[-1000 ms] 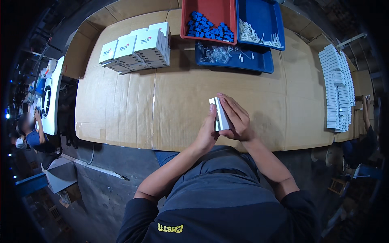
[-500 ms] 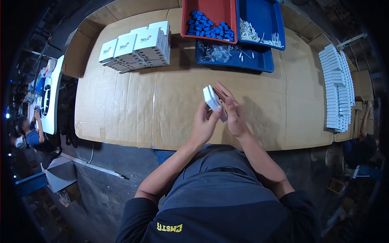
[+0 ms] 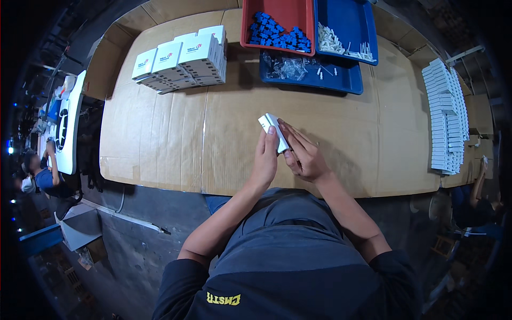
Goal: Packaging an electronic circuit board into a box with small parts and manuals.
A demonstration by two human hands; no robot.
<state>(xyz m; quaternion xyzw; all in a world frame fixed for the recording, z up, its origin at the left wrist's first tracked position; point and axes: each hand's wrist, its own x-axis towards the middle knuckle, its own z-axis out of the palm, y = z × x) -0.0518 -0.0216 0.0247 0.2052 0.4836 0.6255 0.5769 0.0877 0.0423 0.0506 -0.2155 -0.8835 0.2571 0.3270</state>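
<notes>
Between my hands, over the near middle of the table, is a small flat white box (image 3: 280, 140), tilted, with a thin seam line along one edge. My left hand (image 3: 264, 160) grips it from the left, thumb lying along its face. From the right, my right hand (image 3: 308, 159) presses against it, fingers behind its far side and thumb at its lower end. The fingers partly hide the box's right side.
Stacked white boxes (image 3: 200, 50) stand at the back left. A red tray (image 3: 290, 18) of blue parts, a blue tray (image 3: 346, 21) of white pins and a lower blue tray (image 3: 341, 80) with clear bags sit behind. White pieces (image 3: 445, 117) are piled right.
The box has turned in my hands and now shows a broader white face. My right hand's fingers have shifted along its side, and its thumb has moved down to the lower end.
</notes>
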